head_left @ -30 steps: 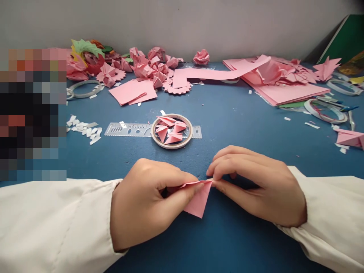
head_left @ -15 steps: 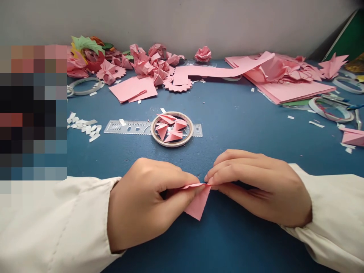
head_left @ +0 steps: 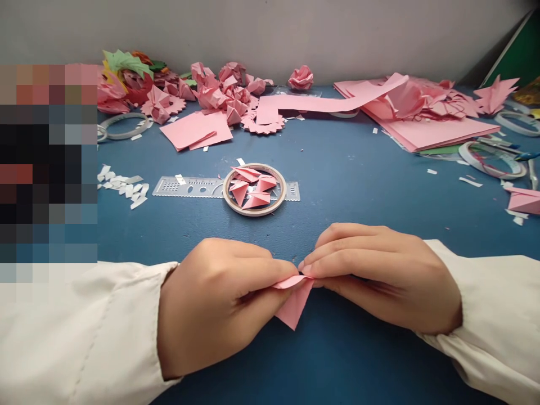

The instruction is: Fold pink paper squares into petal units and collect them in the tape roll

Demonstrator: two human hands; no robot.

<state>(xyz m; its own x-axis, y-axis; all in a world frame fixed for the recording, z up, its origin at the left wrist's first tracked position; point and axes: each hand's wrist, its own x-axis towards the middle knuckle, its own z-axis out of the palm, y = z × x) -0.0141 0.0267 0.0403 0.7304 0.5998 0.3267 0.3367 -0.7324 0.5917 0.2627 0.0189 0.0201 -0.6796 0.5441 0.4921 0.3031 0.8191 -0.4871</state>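
Note:
Between both hands is a small folded piece of pink paper (head_left: 294,308), its pointed lower corner hanging down. My left hand (head_left: 223,301) pinches it between thumb and fingers and covers its left part. At its upper right edge, my right hand (head_left: 375,273) grips the paper with closed fingertips. Beyond the hands lies a roll of tape (head_left: 228,203) with several small folded pink paper pieces (head_left: 257,199) inside its ring. Under the tape roll is a clear ruler (head_left: 185,187).
White paper scraps (head_left: 122,184) lie at left. Crumpled pink paper flowers (head_left: 211,93), pink sheets (head_left: 196,130) and a long pink strip (head_left: 312,104) line the back. At right are a stack of pink paper (head_left: 447,134) and another tape roll (head_left: 472,160).
The paper's upper edge has opened into a wider curved fold near my left thumb. Both hands stay nearly in place, still pinching it.

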